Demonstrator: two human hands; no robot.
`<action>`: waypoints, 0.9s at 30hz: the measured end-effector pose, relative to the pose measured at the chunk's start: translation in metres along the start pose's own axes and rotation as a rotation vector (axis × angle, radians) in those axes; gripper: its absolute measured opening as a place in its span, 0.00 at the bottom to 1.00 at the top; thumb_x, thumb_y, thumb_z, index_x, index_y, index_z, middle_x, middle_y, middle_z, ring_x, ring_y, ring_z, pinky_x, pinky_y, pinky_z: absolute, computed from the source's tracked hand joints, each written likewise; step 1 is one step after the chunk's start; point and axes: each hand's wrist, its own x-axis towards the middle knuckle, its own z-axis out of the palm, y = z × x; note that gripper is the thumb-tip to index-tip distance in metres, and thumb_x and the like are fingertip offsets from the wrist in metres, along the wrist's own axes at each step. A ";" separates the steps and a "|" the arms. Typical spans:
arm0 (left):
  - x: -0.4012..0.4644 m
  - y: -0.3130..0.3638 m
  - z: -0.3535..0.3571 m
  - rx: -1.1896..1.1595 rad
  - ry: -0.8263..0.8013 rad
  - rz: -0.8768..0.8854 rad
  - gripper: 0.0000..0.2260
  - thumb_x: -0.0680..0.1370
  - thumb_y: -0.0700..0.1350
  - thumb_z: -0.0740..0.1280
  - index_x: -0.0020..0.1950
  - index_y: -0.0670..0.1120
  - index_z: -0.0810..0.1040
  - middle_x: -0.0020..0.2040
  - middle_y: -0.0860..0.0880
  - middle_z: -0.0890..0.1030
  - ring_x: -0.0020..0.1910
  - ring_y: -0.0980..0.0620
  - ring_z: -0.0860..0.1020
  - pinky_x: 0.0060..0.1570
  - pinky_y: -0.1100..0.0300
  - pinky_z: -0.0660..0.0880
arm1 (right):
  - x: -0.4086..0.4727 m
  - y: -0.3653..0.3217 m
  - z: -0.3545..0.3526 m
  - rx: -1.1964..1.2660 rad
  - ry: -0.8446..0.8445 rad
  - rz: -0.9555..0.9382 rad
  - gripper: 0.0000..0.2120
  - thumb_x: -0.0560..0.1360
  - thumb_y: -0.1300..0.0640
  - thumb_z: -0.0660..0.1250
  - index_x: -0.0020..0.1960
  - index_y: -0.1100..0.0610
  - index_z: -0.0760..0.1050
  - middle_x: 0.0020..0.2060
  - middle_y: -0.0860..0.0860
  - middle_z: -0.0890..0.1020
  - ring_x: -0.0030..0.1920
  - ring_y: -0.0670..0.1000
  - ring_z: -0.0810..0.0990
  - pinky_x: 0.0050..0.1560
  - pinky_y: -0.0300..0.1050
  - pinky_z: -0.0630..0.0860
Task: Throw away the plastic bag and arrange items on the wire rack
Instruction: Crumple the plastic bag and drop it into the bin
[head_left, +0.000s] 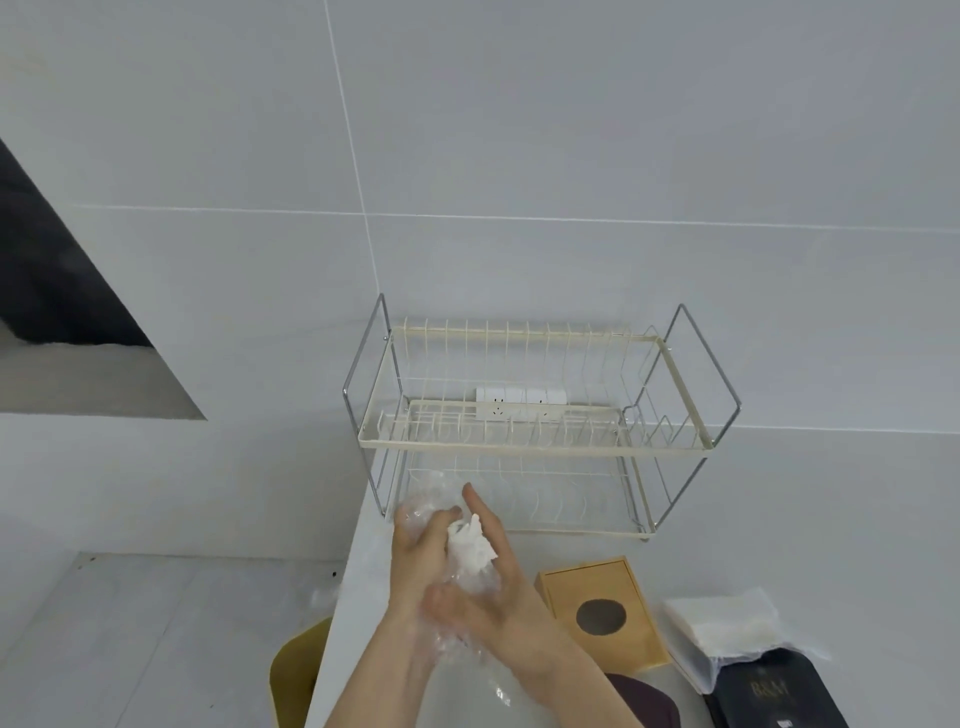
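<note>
seen from the head camera: two bare hands pressed together over the near edge of the white table (363, 561), forearms rising from the bottom of the frame. left hand (421, 551) curled, fingers (448, 515) bent around crumpled clear plastic bag (467, 577), thumb lower down against the film. right hand (493, 582) flatter, fingers (475, 501) stretched nearly straight and pointing up toward the wall, palm against the bag's other side. bag squeezed between both palms, one white wad of paper or tissue (470, 545) poking out between the fingertips, more film trailing below the wrists. just beyond the fingertips, one two-tier wire rack (530, 444) against the tiled wall, both shelves bare, one white outlet strip (519, 402) visible through its wires. right of the right hand's fingers, one wooden box (602, 613) with a dark round hole in its lid, contents not visible. farther right, one white packet in clear wrap (722, 618) and one black pouch (769, 691) with gold lettering, touching each other. below the wrists, part of one dark maroon thing (644, 696); left of them, one yellow chair edge (296, 670).
</note>
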 end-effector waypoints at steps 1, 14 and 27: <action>-0.010 0.005 0.003 -0.093 -0.097 -0.025 0.06 0.78 0.47 0.68 0.49 0.44 0.79 0.37 0.46 0.80 0.34 0.50 0.83 0.34 0.59 0.78 | 0.001 0.000 0.002 0.064 0.057 -0.031 0.42 0.67 0.48 0.82 0.74 0.31 0.65 0.73 0.38 0.74 0.73 0.45 0.73 0.75 0.56 0.73; -0.053 0.002 0.010 0.462 0.004 0.318 0.18 0.72 0.75 0.52 0.57 0.76 0.72 0.77 0.60 0.58 0.78 0.53 0.54 0.77 0.41 0.53 | -0.011 -0.010 -0.030 0.409 0.397 0.074 0.12 0.75 0.55 0.76 0.56 0.56 0.81 0.47 0.56 0.88 0.47 0.59 0.88 0.50 0.54 0.82; -0.086 -0.007 0.030 -0.206 0.046 0.202 0.17 0.72 0.53 0.74 0.57 0.49 0.80 0.53 0.49 0.85 0.53 0.48 0.85 0.55 0.45 0.81 | -0.019 -0.011 -0.013 0.129 0.333 0.245 0.33 0.70 0.42 0.73 0.70 0.53 0.68 0.61 0.51 0.83 0.58 0.52 0.84 0.56 0.51 0.83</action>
